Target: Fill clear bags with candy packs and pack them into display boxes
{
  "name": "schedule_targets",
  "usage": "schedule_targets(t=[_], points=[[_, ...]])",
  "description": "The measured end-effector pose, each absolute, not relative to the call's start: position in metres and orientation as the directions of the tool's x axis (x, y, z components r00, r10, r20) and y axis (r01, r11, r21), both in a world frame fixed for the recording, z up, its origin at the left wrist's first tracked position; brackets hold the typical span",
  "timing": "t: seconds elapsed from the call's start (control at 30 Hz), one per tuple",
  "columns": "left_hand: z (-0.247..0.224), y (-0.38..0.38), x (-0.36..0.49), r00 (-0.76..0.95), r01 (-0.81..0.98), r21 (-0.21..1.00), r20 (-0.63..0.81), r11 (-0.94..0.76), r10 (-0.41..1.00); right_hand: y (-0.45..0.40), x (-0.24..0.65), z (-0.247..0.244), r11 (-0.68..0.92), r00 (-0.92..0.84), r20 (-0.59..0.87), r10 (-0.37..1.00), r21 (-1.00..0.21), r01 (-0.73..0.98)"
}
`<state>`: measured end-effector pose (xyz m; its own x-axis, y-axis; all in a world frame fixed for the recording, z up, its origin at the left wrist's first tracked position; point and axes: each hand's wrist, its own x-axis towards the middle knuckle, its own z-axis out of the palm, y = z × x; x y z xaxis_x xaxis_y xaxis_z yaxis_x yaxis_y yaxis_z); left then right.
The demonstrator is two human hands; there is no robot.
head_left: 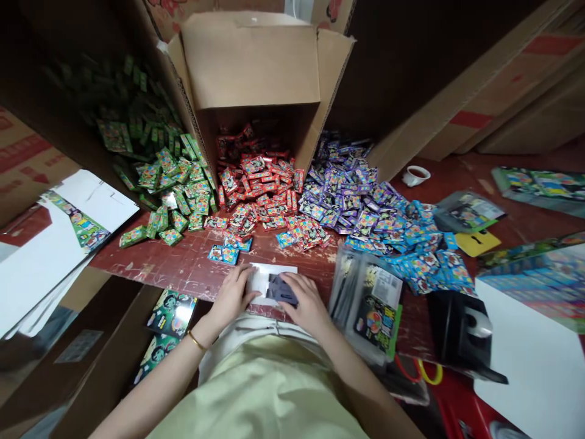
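Pale green shirt fabric fills the near edge, with two bare forearms reaching away from it to the worktop. At the centre, the right hand has its grip closed on a dark flat piece, fingers on the far side, thumb on the near. The left hand curls over the left end of a white sheet beneath that piece; whether it pinches or merely rests, I cannot tell. Both lie close to the worktop's near edge, so a loose hold or a tug could slide them towards the lap.

Just beyond are blue packets. Farther off, green packets heap at left, red packets in the middle, purple packets at right. Neighbouring heaps touch, so a careless reach could mix colours. Near right, plastic sleeves overhang the edge; a bumping elbow might topple them.
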<state>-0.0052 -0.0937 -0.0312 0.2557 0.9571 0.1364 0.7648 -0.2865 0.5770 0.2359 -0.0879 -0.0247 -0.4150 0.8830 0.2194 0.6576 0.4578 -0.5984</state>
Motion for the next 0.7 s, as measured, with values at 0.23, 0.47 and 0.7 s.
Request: schedule_targets(t=[0.23, 0.47, 0.7], points=[[-0.027, -0.076, 0.000, -0.032, 0.616, 0.787, -0.025, 0.039, 0.999, -0.078, 0.269, -0.045, 0.178, -0.006, 0.322, 0.947, -0.508, 0.843], [-0.026, -0.078, 0.003, -0.013, 0.219, 0.954, -0.207, 0.205, 0.978, -0.095, 0.244, -0.027, 0.042, 0.083, 0.098, 0.992, -0.861, 0.507], [0.007, -0.091, 0.001, 0.040, -0.071, 0.963, -0.258, 0.260, 0.965, -0.091, 0.233, -0.027, -0.250, 0.146, -0.236, 0.961, -0.965, 0.080]])
